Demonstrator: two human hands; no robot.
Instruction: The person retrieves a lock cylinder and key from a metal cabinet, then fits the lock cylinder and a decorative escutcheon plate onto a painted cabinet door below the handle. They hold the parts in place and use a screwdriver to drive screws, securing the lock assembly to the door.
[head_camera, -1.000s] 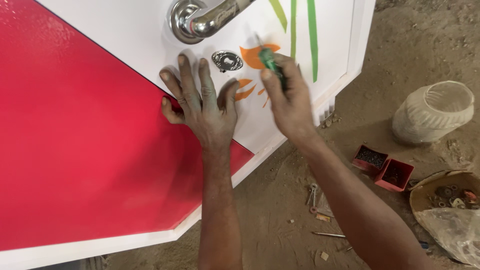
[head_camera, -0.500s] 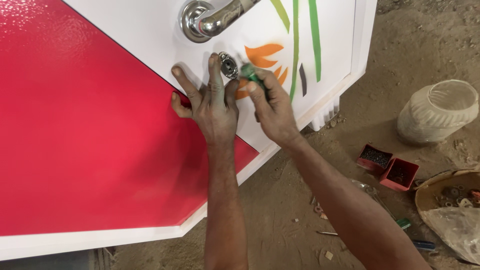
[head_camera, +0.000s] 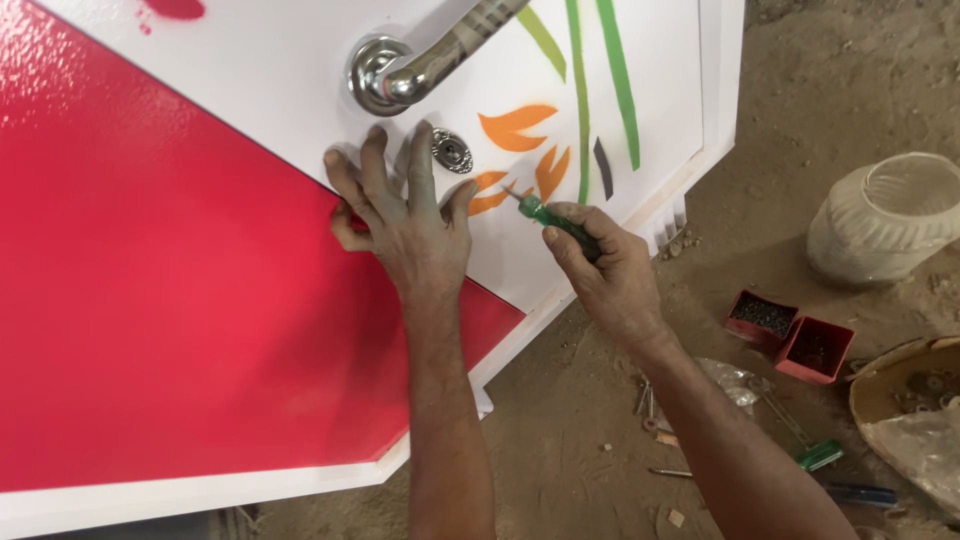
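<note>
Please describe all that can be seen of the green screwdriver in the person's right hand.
The screwdriver has a translucent green handle and a short thin metal shaft. The right hand grips the handle, hiding its rear part. It lies tilted, tip pointing up-left over the orange leaves painted on the white door, short of the round keyhole plate.

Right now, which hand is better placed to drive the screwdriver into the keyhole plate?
Right. The right hand already grips the green-handled screwdriver, tip pointed toward the oval keyhole plate. The left hand lies flat on the white door panel beside the plate, bracing, holding no tool.
</note>
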